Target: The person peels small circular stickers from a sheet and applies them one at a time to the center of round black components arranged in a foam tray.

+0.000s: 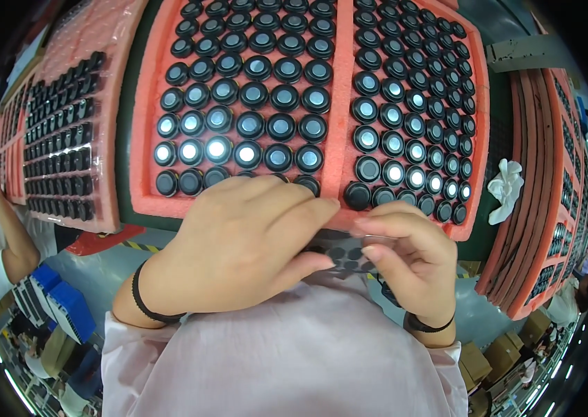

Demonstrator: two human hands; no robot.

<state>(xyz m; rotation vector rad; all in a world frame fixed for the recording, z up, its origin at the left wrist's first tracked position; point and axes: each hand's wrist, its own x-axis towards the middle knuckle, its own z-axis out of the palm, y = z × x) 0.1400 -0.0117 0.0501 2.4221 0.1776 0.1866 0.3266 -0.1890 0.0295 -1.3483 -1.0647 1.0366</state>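
Observation:
A clear sheet carrying several dark round pads (349, 254) is between my two hands, just in front of the tray's near edge. The fingers of my left hand (238, 243) are closed at its left side, with the thumb against it. My right hand (415, 260) pinches the right side between thumb and fingers. Beyond them lies a pink foam tray (339, 104), filled with rows of black round parts (252, 94) with shiny silver centres. My left hand hides some of the nearest row. One part by the divider (357, 195) looks all black on top.
To the left, a plastic-covered pink tray (110, 139) holds more black parts. Stacked pink trays (526, 187) stand at the right, with a crumpled white tissue (505, 191) by them. Blue crates (64, 302) are at lower left. Another person's arm (12, 229) is at far left.

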